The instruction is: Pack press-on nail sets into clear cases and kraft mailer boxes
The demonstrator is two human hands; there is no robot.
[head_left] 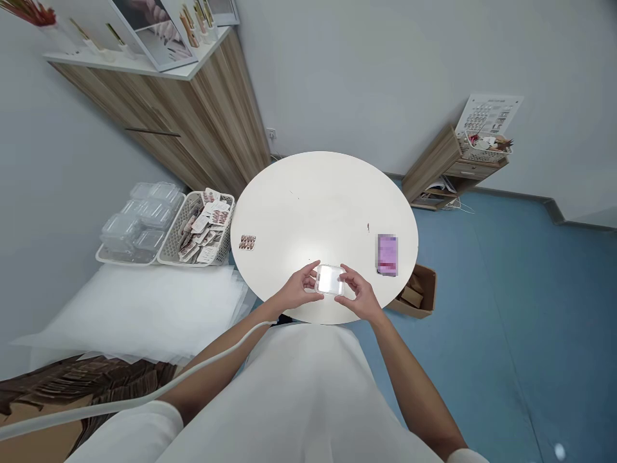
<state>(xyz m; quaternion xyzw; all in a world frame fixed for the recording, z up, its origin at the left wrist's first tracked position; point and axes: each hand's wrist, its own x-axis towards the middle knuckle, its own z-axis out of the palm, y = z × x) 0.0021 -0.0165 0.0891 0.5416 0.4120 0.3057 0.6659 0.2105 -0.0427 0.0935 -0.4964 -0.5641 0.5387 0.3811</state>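
Near the front edge of the round white table (328, 206), a small clear plastic box (330, 280) sits between my two hands. My left hand (299, 288) grips its left side, with thumb and fingers at the edges. On the other side, my right hand (360, 294) holds the right edge, and some of its fingertips overlap the top. Light glares off the box, so its contents cannot be made out. A small card of brown, nail-shaped pieces (247, 242) lies at the table's left. To the right is a pixelated purple rectangular item (387, 255).
Left of the table stand a white basket of cards (205, 228) and stacked clear boxes (142, 212), behind white sheets (164, 296). A cardboard box (417, 292) is on the floor at right. A pale cable (193, 366) runs along my left arm. A tiny red object (368, 227) lies on the table.
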